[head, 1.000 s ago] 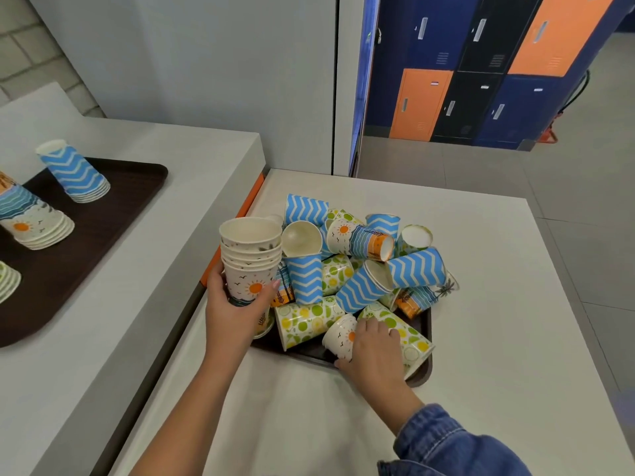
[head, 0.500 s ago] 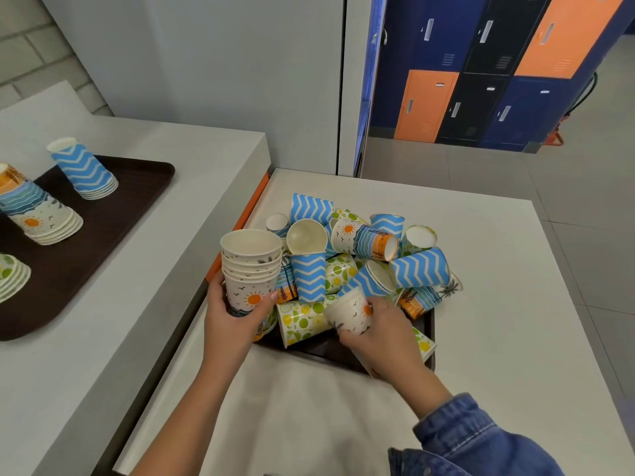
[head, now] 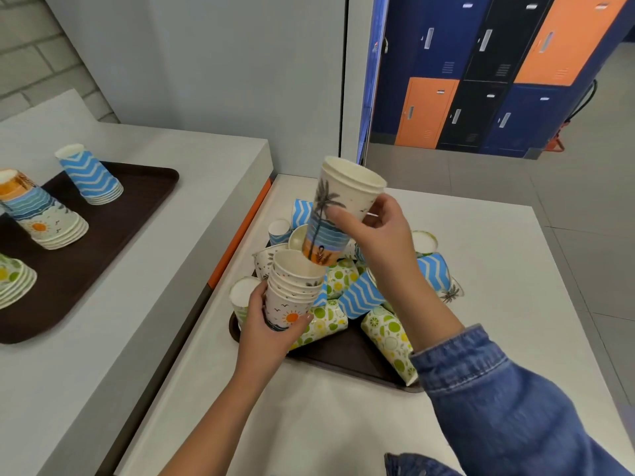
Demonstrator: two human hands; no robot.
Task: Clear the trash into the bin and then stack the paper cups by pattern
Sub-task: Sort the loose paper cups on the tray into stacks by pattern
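The left hand (head: 266, 322) wraps around a short nested stack of white paper cups printed with an orange sun and small birds (head: 292, 297), fingers closed on its lower part and mouth kept upward, apparently so it can take another cup. The right hand (head: 381, 231) pinches a taller pair of nested white paper cups printed with a dark palm tree over blue and orange bands (head: 335, 214), thumb on the near wall and the other fingers behind, tilted with its base touching or just entering the stack's top mouth. That tilt looks meant to guide the base into the opening; whether the two prints are one pattern I cannot tell.

Beneath both hands, a dark brown plastic tray (head: 347, 357) holds a jumbled heap of loose cups: blue ones with white zigzag stripes (head: 360, 298), and white ones with green and yellow citrus slices (head: 390, 338), lying on their sides. It rests on a pale grey desk (head: 515, 304).

To the left, a second desk (head: 154, 269) carries another dark brown tray (head: 113, 214) with sorted upside-down stacks: zigzag cups (head: 91, 175), sun-and-wave cups (head: 44, 214), citrus cups at the edge (head: 13, 280). So the sorting seems well under way, with many cups left.

Behind stand a grey wall panel and blue, orange and black lockers (head: 481, 73) over a grey tiled floor. No bin or trash is in view.
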